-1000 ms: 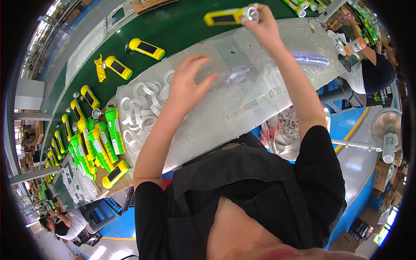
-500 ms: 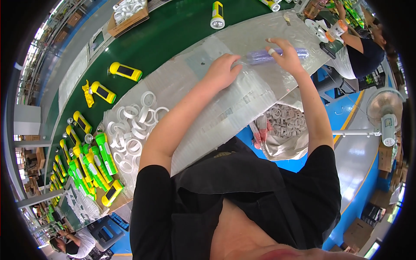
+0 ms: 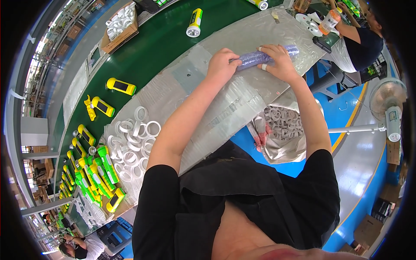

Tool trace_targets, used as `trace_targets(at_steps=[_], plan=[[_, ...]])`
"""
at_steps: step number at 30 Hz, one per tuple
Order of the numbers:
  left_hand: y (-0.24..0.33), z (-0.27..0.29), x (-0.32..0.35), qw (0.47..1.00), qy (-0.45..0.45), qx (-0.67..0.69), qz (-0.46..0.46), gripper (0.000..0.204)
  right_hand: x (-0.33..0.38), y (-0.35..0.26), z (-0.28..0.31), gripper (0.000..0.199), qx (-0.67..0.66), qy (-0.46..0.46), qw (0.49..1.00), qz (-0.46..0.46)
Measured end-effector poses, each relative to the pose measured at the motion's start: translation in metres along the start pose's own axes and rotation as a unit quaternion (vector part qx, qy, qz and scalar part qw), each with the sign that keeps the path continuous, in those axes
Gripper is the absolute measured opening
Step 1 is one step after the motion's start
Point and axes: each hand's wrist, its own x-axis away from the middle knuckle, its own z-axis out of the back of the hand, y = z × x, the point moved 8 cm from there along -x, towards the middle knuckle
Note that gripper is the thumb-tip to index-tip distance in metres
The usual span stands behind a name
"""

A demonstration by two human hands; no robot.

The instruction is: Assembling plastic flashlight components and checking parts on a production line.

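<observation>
A long translucent bluish-purple cylinder [image 3: 249, 60] lies on the plastic-covered tabletop [image 3: 203, 108]; whether it is a roll or a wrapped stack I cannot tell. At its left end my left hand [image 3: 222, 66] closes thumb and fingers on it. My right hand [image 3: 279, 64] grips it farther right, fingers across the top and thumb on the near side. Pale wraps cover some right fingertips. Left of my left forearm, white plastic rings [image 3: 130, 157] lie in a loose pile.
Yellow-and-green flashlights [image 3: 97, 173] crowd the left end. Others, including one flashlight [image 3: 194, 24], lie on the green conveyor belt [image 3: 162, 37]. A carton [image 3: 120, 38] of white parts stands beyond. Below the table edge hangs an open sack [image 3: 281, 149] of rings. A co-worker [image 3: 362, 47] sits right, near a fan [image 3: 392, 108].
Both hands have come down onto the purple cylinder and closed on it. It has shifted left and tilted slightly. The whole view has turned a little.
</observation>
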Motion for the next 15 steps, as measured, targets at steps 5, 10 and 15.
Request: trace_targets(at_steps=[5,10,15], plan=[[0.0,-0.001,-0.012,0.997,-0.061,-0.046,-0.018,0.013,-0.002,0.005,-0.005,0.053,-0.004,-0.003,1.0,-0.003],[-0.003,0.003,-0.015,0.994,-0.087,-0.043,-0.041,0.015,-0.004,0.002,-0.006,0.06,-0.002,-0.021,1.0,-0.022],[-0.009,0.011,-0.011,0.99,-0.115,-0.02,-0.078,0.017,-0.007,-0.03,-0.012,0.07,0.067,0.031,0.997,-0.03]])
